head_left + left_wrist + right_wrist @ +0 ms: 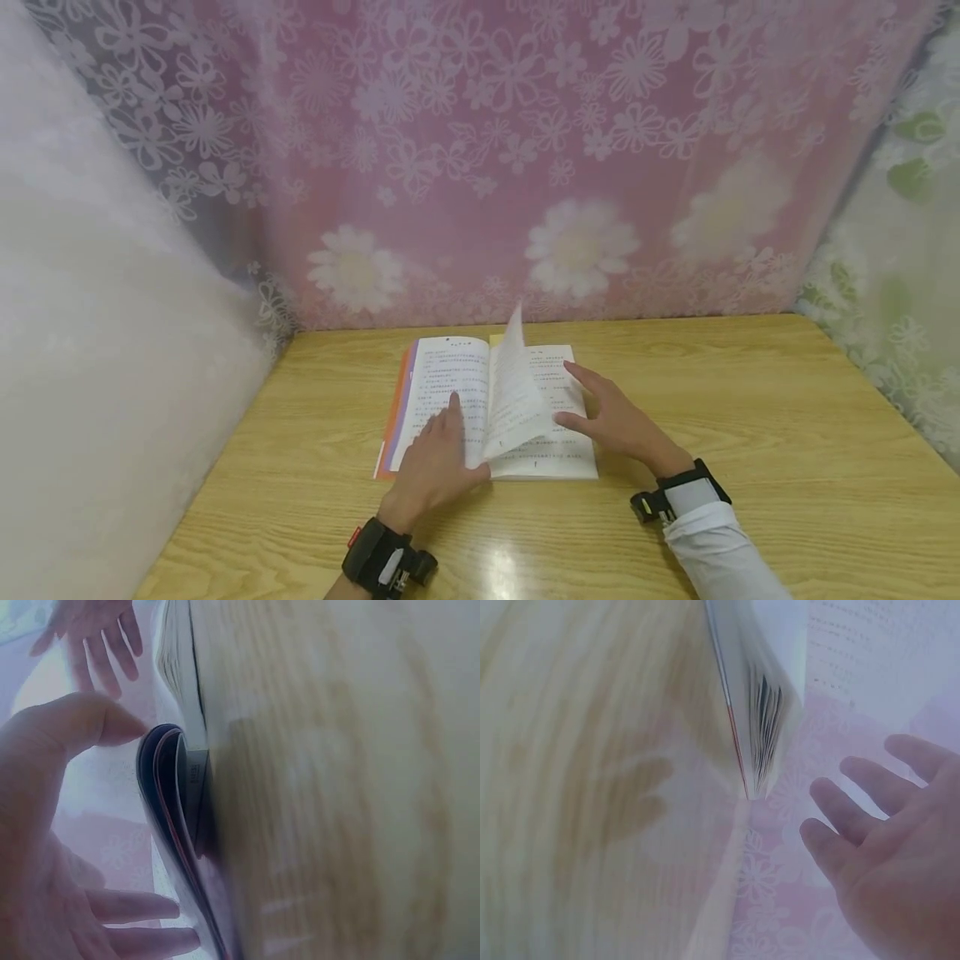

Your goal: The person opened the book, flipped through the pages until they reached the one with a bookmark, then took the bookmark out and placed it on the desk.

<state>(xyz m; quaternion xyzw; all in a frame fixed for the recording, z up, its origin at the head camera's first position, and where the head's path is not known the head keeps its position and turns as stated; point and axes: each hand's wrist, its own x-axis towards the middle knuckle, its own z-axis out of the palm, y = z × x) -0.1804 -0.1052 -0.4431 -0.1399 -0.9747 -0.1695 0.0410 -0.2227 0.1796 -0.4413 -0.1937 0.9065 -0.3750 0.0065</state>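
Observation:
An open book (551, 467) with printed text lies on the table, and one leaf (516, 392) stands up from its spine, tilted. My left hand (435, 462) rests on the left page (450, 362) with its fingers extended and the thumb near the spine's lower end. In the left wrist view, that thumb is right at the curved edge of the book (166, 761). My right hand (618, 425) hovers by the book's right edge, fingers spread and holding nothing, its thumb close to the raised leaf. The right wrist view shows the fingers of this hand (900, 855) beside the page stack (769, 735).
The wood-grain table (750, 400) extends around the book. A pink flowered curtain (465, 208) hangs behind it, with a pale sheet (112, 333) on the left and a whitish leaf-patterned curtain (900, 283) on the right. Orange and purple cover edges (397, 400) show at the book's left.

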